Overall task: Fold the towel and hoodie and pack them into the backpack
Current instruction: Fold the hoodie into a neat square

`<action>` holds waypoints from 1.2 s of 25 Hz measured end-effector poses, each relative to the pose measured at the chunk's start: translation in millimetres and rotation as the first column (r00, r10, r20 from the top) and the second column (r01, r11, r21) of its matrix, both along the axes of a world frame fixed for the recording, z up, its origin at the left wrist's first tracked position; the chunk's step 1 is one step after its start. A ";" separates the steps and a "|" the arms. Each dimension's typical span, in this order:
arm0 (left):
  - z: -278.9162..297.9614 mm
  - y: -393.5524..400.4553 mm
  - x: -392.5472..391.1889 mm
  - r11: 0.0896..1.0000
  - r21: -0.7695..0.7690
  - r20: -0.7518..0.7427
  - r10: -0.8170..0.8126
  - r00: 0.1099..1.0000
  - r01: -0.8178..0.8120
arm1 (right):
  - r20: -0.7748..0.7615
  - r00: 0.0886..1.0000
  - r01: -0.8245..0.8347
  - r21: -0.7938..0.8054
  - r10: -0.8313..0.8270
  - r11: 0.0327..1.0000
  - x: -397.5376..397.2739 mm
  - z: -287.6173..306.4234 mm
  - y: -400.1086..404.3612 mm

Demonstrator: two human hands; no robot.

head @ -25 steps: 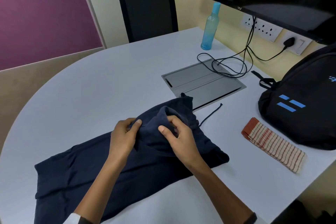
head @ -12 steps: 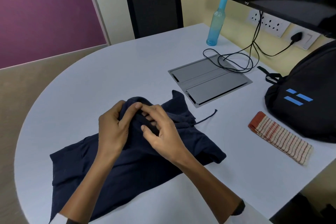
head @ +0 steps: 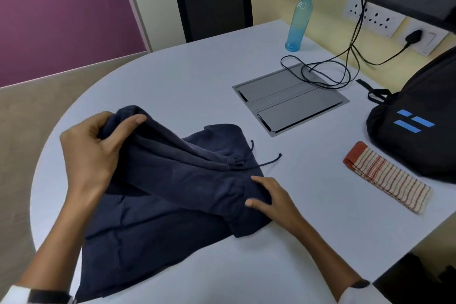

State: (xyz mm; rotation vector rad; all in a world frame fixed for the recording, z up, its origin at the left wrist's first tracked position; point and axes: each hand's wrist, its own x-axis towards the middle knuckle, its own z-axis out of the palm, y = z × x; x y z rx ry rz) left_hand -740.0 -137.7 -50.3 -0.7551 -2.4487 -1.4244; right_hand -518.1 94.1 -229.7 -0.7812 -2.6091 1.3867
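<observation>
We gripped the hoodie [head: 177, 192] with our left hand [head: 91, 153], lifting its hood; our right hand [head: 274, 202] pressed flat just across. The drawstring [head: 269, 161], loose beyond our grip, risked tangling the fold. The towel [head: 387, 177] lay folded beside the backpack [head: 419, 131].

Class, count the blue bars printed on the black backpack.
3: on the backpack, a short upper left bar, an upper right bar beside it, and a longer bar below them. None look hidden.

Soft, even indoor light is falling from above, casting faint shadows under the hoodie [head: 177, 195]; edges are bending with wide-angle distortion, and detail is looking slightly smeared.
</observation>
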 end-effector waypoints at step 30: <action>-137.2 -119.5 -28.2 0.691 -0.713 0.058 -0.106 0.993 0.115 | 0.426 0.828 -0.555 0.528 0.364 0.643 -92.5 -51.9 -66.6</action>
